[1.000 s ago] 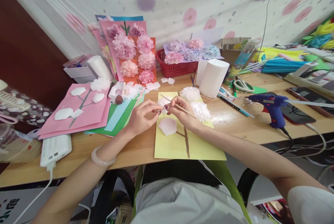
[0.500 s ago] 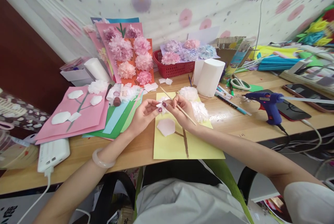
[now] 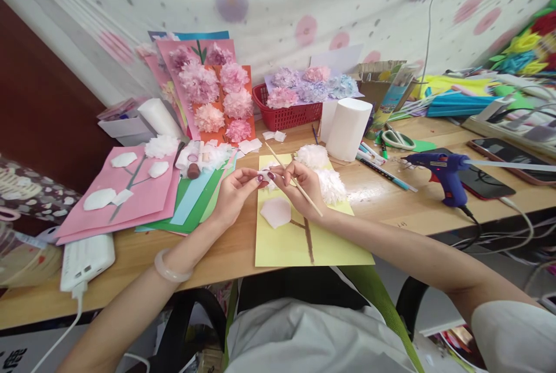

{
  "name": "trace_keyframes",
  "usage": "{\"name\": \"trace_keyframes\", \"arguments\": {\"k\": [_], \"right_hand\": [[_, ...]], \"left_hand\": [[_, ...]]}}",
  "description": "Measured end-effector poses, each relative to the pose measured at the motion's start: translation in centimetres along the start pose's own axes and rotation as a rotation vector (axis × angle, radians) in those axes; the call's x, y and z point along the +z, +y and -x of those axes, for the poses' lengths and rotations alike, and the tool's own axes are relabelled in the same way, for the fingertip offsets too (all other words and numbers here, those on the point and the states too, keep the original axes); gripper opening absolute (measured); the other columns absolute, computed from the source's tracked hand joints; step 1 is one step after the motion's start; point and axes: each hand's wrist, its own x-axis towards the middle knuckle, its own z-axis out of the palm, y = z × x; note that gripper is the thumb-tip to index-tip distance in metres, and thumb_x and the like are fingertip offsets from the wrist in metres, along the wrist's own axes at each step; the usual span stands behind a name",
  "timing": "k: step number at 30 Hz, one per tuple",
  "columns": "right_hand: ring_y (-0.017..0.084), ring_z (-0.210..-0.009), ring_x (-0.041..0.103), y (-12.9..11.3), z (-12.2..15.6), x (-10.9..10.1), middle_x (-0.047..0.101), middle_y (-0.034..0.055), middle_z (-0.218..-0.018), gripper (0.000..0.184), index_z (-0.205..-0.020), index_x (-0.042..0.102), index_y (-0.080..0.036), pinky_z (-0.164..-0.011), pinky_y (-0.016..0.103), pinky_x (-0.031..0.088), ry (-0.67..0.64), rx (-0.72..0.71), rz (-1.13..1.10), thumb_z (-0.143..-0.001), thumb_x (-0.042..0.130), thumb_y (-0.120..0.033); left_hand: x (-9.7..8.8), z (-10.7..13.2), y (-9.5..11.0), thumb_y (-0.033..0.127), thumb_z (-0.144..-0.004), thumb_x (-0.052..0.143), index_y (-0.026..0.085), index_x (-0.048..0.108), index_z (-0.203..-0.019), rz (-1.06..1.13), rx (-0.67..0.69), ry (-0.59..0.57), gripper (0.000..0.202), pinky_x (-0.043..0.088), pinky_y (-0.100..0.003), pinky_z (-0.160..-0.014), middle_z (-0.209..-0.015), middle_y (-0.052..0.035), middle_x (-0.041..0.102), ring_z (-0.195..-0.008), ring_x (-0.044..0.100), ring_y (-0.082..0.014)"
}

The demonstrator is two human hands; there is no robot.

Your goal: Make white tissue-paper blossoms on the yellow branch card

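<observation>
No legible text; cropped print on lower-left white panel (image 3: 12, 357) unreadable.

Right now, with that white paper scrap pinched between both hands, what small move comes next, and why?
Probably tease its layers apart with the fingertips. The left hand and right hand pinch the white paper scrap above the yellow sheet, the right also holding a wooden stick; the two white flowers there are already ruffled.

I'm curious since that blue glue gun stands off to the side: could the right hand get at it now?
Probably yes: only flat-lying pens sit between the right hand and the glue gun, though that hand holds a wooden stick.
</observation>
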Motion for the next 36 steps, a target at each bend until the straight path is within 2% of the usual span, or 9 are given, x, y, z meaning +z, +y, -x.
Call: {"name": "trace_keyframes", "arguments": {"k": [4, 8, 14, 16, 18, 21, 24, 27, 36], "right_hand": [[0.019, -0.098, 0.067, 0.4, 0.0, 0.1, 0.072, 0.0019, -0.085, 0.026, -0.065, 0.046, -0.023, -0.082, 0.033, 0.051, 0.023, -0.006, 0.009, -0.081, 0.066, -0.026], [0.02, -0.102, 0.065, 0.5, 0.2, 0.2, 0.071, 0.0026, -0.087, 0.025, -0.065, 0.047, -0.023, -0.088, 0.035, 0.049, 0.023, 0.021, 0.018, -0.082, 0.065, -0.028], [0.02, -0.089, 0.065, -0.6, -0.5, -0.3, 0.071, 0.0033, -0.088, 0.024, -0.074, 0.049, -0.023, -0.083, 0.037, 0.048, -0.058, 0.036, 0.12, -0.081, 0.066, -0.039], [0.02, -0.087, 0.064, -1.0, -1.2, -1.0, 0.07, 0.0048, -0.092, 0.025, -0.081, 0.055, -0.023, -0.082, 0.036, 0.046, -0.039, 0.029, 0.183, -0.084, 0.06, -0.047], [0.019, -0.081, 0.062, -1.2, -2.1, -1.9, 0.069, 0.0055, -0.09, 0.04, -0.083, 0.062, -0.022, -0.077, 0.034, 0.046, -0.033, 0.032, 0.22, -0.091, 0.042, -0.056], [0.017, -0.067, 0.056, -1.2, -3.1, -3.3, 0.066, 0.0045, -0.077, 0.063, -0.075, 0.067, -0.021, -0.067, 0.031, 0.043, -0.052, 0.036, 0.264, -0.091, 0.025, -0.065], [0.014, -0.053, 0.047, -1.1, -3.5, -4.1, 0.055, 0.0032, -0.056, 0.072, -0.057, 0.064, -0.02, -0.054, 0.029, 0.037, 0.025, 0.038, 0.248, -0.088, 0.023, -0.071], [0.013, -0.043, 0.042, -0.9, -3.5, -4.2, 0.044, 0.0021, -0.04, 0.077, -0.042, 0.056, -0.02, -0.048, 0.029, 0.034, 0.081, 0.079, 0.197, -0.086, 0.023, -0.074], [0.011, -0.042, 0.046, 0.3, -3.6, -3.7, 0.046, 0.0014, -0.038, 0.077, -0.042, 0.059, -0.019, -0.051, 0.027, 0.038, 0.048, 0.155, 0.221, -0.085, 0.027, -0.073]], "left_hand": [[0.3, 0.1, 0.0, 0.024, -0.061, 0.082, 0.015, 0.059, -0.085, 0.045, -0.006, -0.008, 0.034, 0.054, -0.028, -0.08, -0.083, -0.0014, 0.072, -0.079, 0.068, -0.0131], [0.6, 0.2, -0.3, 0.03, -0.062, 0.081, 0.014, 0.061, -0.08, 0.021, -0.025, 0.012, 0.032, 0.055, -0.032, -0.08, -0.081, -0.0022, 0.072, -0.073, 0.068, -0.0138], [0.2, -0.2, -0.2, 0.032, -0.058, 0.082, 0.015, 0.066, -0.077, -0.007, 0.014, 0.055, 0.03, 0.055, -0.033, -0.08, -0.076, -0.0013, 0.072, -0.072, 0.067, -0.0148], [-0.4, -0.5, -0.1, 0.031, -0.058, 0.082, 0.015, 0.067, -0.074, -0.046, 0.045, 0.059, 0.027, 0.054, -0.032, -0.083, -0.076, -0.0019, 0.072, -0.076, 0.068, -0.0151], [-1.1, -0.9, 0.0, 0.03, -0.06, 0.082, 0.015, 0.068, -0.073, -0.111, 0.073, 0.049, 0.024, 0.053, -0.032, -0.086, -0.081, -0.0037, 0.074, -0.083, 0.068, -0.0165], [-2.3, -1.4, 0.0, 0.033, -0.062, 0.08, 0.015, 0.068, -0.075, -0.224, 0.08, 0.032, 0.025, 0.053, -0.033, -0.085, -0.083, -0.0057, 0.074, -0.083, 0.068, -0.0184], [-3.1, -1.8, -0.2, 0.035, -0.062, 0.08, 0.015, 0.068, -0.078, -0.328, 0.057, 0.008, 0.029, 0.053, -0.032, -0.081, -0.082, -0.006, 0.074, -0.079, 0.068, -0.018], [-3.2, -2.0, -0.4, 0.037, -0.062, 0.08, 0.014, 0.07, -0.08, -0.404, 0.05, -0.024, 0.03, 0.053, -0.032, -0.079, -0.082, -0.0064, 0.074, -0.077, 0.068, -0.018], [-2.5, -2.3, 0.1, 0.041, -0.063, 0.078, 0.017, 0.073, -0.081, -0.524, 0.062, -0.092, 0.03, 0.053, -0.034, -0.08, -0.086, -0.0073, 0.075, -0.08, 0.067, -0.0198]]}}
